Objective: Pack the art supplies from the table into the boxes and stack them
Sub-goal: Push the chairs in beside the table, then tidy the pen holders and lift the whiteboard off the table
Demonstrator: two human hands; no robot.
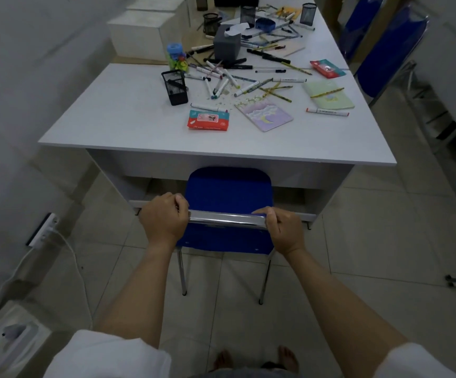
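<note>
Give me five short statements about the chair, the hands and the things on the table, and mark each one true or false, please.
1. Both hands grip the chrome top bar of the blue chair. True: the left hand and the right hand are curled round its ends.
2. The grey tissue box lies on the floor. False: it stands on the table, among the pens.
3. A black mesh pen holder stands near the table's left side. True.
4. The red packet is in the right hand. False: it lies on the table.
5. The markers are already packed. False: they lie scattered on the table.
</note>
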